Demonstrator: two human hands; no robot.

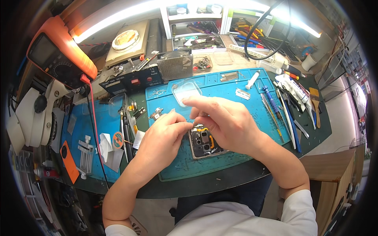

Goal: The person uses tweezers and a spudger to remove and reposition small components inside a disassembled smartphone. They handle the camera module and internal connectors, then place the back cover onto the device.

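An opened phone point(204, 142) with dark camera parts and an orange strip lies on the blue work mat point(236, 153), partly hidden by my hands. My left hand point(163, 135) hovers over its left side, fingertips pinched near the phone's top edge. My right hand point(224, 120) arches over the phone from the right, thumb and fingers bent together close to the left fingertips, index finger stretched left. Whether a small part sits between the fingers cannot be seen. A clear plastic tray point(186, 91) lies just beyond the hands.
Screwdrivers, tweezers and tubes point(289, 102) lie along the mat's right edge. A second blue mat point(84, 126) at left carries a metal clamp point(86, 154), tape roll point(118, 139) and tools. An orange multimeter point(59, 57), a microscope point(33, 114) and a power supply point(132, 78) stand behind.
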